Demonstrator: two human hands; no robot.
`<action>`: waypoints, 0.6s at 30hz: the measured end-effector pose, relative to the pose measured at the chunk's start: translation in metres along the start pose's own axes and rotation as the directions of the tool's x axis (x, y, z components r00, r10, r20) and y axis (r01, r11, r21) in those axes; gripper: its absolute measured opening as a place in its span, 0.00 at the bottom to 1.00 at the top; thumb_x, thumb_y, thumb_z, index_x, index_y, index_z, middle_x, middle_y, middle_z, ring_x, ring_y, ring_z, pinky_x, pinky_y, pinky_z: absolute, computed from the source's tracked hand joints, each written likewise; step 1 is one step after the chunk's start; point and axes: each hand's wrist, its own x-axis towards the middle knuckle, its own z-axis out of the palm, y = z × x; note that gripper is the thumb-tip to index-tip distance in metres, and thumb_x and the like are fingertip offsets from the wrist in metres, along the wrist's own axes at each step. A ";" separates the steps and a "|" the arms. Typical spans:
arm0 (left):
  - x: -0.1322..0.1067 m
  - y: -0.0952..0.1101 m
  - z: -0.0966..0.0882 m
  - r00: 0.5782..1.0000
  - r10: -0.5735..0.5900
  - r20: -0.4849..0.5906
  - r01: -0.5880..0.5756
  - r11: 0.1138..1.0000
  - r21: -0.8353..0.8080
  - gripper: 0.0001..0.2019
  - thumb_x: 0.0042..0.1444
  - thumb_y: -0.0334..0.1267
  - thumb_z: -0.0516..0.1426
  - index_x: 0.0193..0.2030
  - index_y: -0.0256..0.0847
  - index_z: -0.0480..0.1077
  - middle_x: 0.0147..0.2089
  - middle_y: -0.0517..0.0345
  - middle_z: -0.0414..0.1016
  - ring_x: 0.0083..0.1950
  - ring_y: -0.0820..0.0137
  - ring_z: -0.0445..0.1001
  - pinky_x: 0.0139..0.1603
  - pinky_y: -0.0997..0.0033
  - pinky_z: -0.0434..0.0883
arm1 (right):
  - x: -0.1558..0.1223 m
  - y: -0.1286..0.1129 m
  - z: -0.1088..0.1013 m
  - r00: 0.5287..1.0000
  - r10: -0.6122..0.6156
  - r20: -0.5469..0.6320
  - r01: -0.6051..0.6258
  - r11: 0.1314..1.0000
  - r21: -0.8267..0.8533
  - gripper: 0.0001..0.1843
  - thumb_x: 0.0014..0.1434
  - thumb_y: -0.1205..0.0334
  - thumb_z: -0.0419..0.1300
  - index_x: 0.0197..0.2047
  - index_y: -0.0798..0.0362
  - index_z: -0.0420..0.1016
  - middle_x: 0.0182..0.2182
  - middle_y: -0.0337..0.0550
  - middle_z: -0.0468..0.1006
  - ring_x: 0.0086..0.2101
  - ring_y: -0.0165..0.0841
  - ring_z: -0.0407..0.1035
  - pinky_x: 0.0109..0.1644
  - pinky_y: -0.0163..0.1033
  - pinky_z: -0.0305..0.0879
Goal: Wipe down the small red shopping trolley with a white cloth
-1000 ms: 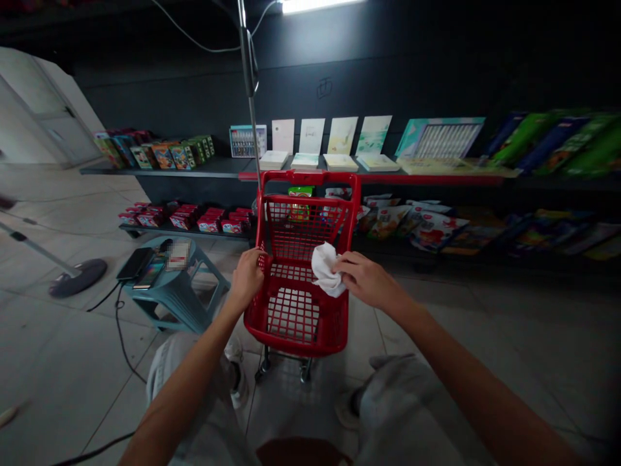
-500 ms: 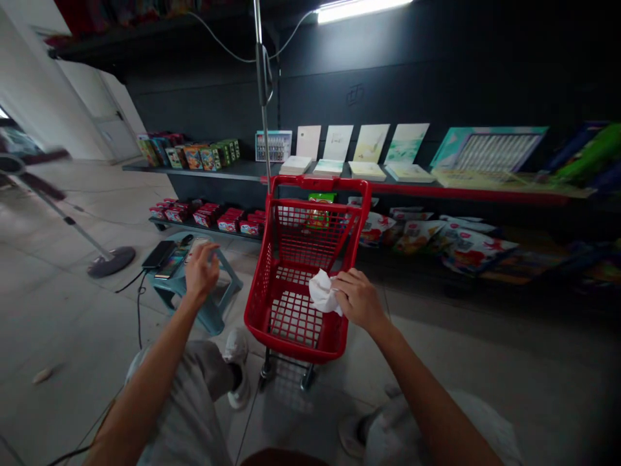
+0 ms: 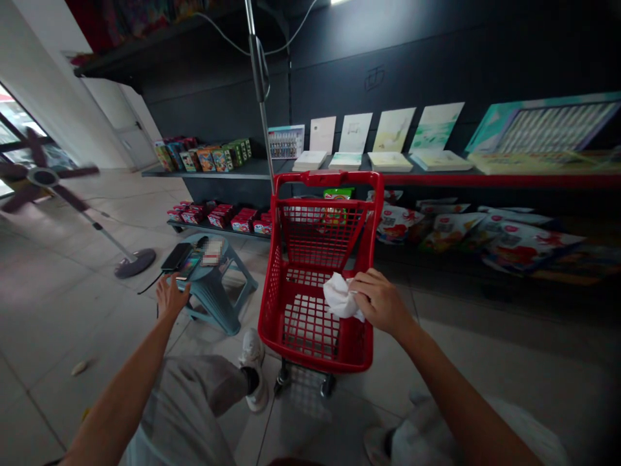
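Note:
My right hand [image 3: 381,302] grips a crumpled white tissue [image 3: 341,297] and presses it against the right rim of a small red wire-mesh shopping cart [image 3: 328,179]. My left hand [image 3: 171,296] is off the cart, with its fingers spread and nothing in them. It is low on the left, just in front of a teal plastic stool [image 3: 213,294]. Two phones [image 3: 183,262] and a small pixelated item [image 3: 212,252] lie on the stool top. The cart's basket holds nothing I can see.
Dark shelves [image 3: 213,173] behind the cart carry boxed toys, booklets and colourful packets. A metal pole [image 3: 259,84] rises behind the cart. A floor fan [image 3: 43,176] stands at the left, with a cable on the tiles near the stool. My knees and shoes show below.
My left hand has left the cart's left rim and moved down-left beside the stool. My right hand still holds the tissue on the rim. The view has turned, shifting the scene right.

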 end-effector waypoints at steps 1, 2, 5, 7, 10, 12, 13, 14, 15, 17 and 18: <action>0.002 -0.001 0.004 1.000 0.014 -0.019 -0.014 1.000 0.009 0.28 0.64 0.45 0.56 0.68 0.35 0.64 0.71 0.33 0.60 0.71 0.44 0.60 0.68 0.44 0.63 | 0.000 0.000 0.001 1.000 0.008 -0.002 -0.008 1.000 0.005 0.15 0.64 0.69 0.51 0.32 0.52 0.77 0.34 0.47 0.78 0.37 0.39 0.65 0.48 0.44 0.62; 0.004 -0.002 0.009 0.999 0.023 -0.038 -0.023 1.000 0.015 0.27 0.65 0.45 0.55 0.68 0.35 0.65 0.71 0.33 0.60 0.71 0.43 0.60 0.67 0.43 0.63 | 0.000 0.000 0.001 1.000 0.014 -0.003 -0.014 1.000 0.009 0.15 0.64 0.70 0.50 0.31 0.52 0.77 0.34 0.47 0.78 0.37 0.39 0.65 0.48 0.44 0.62; 0.010 -0.004 0.020 0.998 0.026 -0.051 -0.024 0.999 0.024 0.26 0.67 0.45 0.53 0.68 0.35 0.66 0.70 0.33 0.60 0.70 0.43 0.60 0.66 0.42 0.64 | -0.001 -0.001 0.003 1.000 0.029 -0.006 -0.029 0.999 0.015 0.15 0.63 0.70 0.50 0.31 0.52 0.76 0.34 0.47 0.78 0.37 0.38 0.65 0.48 0.44 0.62; 0.011 -0.004 0.026 0.999 0.024 -0.035 -0.023 0.999 0.033 0.26 0.67 0.46 0.53 0.68 0.35 0.66 0.70 0.33 0.60 0.70 0.43 0.60 0.66 0.42 0.63 | -0.001 -0.002 0.003 0.999 0.038 -0.007 -0.038 0.999 0.019 0.15 0.63 0.71 0.50 0.31 0.52 0.76 0.34 0.47 0.78 0.37 0.39 0.66 0.48 0.44 0.63; 0.011 -0.003 0.031 0.999 0.029 -0.016 -0.028 0.999 0.046 0.26 0.68 0.46 0.52 0.68 0.35 0.66 0.71 0.33 0.59 0.71 0.44 0.58 0.68 0.42 0.61 | -0.001 -0.003 0.002 0.999 0.044 -0.019 -0.043 0.999 0.030 0.16 0.64 0.70 0.50 0.31 0.52 0.76 0.33 0.47 0.77 0.37 0.39 0.66 0.46 0.44 0.63; 0.011 -0.002 0.033 1.000 0.024 -0.012 -0.023 0.998 0.051 0.25 0.69 0.46 0.52 0.68 0.35 0.67 0.71 0.33 0.58 0.72 0.45 0.56 0.69 0.43 0.60 | -0.001 -0.003 0.002 0.999 0.029 -0.034 -0.028 0.999 0.035 0.15 0.63 0.70 0.51 0.30 0.52 0.76 0.33 0.47 0.77 0.36 0.39 0.66 0.45 0.44 0.62; 0.011 -0.001 0.034 1.000 0.020 -0.014 -0.019 0.999 0.051 0.25 0.69 0.45 0.51 0.67 0.35 0.67 0.71 0.33 0.58 0.72 0.45 0.56 0.69 0.43 0.60 | -0.001 -0.003 0.002 0.999 0.018 -0.041 -0.016 0.999 0.036 0.15 0.63 0.70 0.51 0.30 0.52 0.76 0.32 0.47 0.77 0.36 0.39 0.65 0.44 0.44 0.62; 0.012 -0.001 0.034 1.000 0.017 -0.018 -0.016 0.999 0.049 0.25 0.69 0.45 0.50 0.67 0.35 0.68 0.71 0.33 0.58 0.72 0.45 0.56 0.69 0.43 0.60 | -0.002 -0.002 0.002 0.999 0.006 -0.047 -0.005 0.999 0.036 0.15 0.63 0.70 0.51 0.30 0.52 0.76 0.32 0.46 0.77 0.36 0.39 0.65 0.44 0.44 0.62; 0.012 -0.001 0.035 1.000 0.014 -0.023 -0.013 0.999 0.045 0.25 0.69 0.45 0.50 0.68 0.35 0.68 0.71 0.33 0.57 0.72 0.45 0.56 0.69 0.43 0.59 | -0.002 -0.002 0.002 0.999 -0.003 -0.052 0.004 0.999 0.035 0.15 0.63 0.70 0.51 0.30 0.52 0.76 0.32 0.46 0.77 0.35 0.39 0.65 0.43 0.44 0.61; 0.013 -0.002 0.036 0.999 0.015 -0.033 -0.013 0.999 0.033 0.25 0.69 0.45 0.50 0.68 0.36 0.67 0.71 0.33 0.57 0.72 0.44 0.56 0.69 0.43 0.59 | -0.002 -0.002 0.002 0.998 -0.012 -0.057 0.014 0.999 0.033 0.15 0.63 0.71 0.51 0.30 0.52 0.75 0.31 0.46 0.76 0.35 0.38 0.64 0.43 0.44 0.61; 0.013 -0.003 0.036 0.999 0.016 -0.034 -0.015 0.999 0.028 0.25 0.69 0.45 0.49 0.68 0.36 0.68 0.71 0.33 0.57 0.72 0.44 0.56 0.69 0.43 0.59 | -0.002 -0.002 0.002 0.998 -0.013 -0.060 0.015 0.999 0.033 0.15 0.63 0.71 0.51 0.30 0.52 0.75 0.31 0.45 0.75 0.35 0.38 0.64 0.43 0.44 0.61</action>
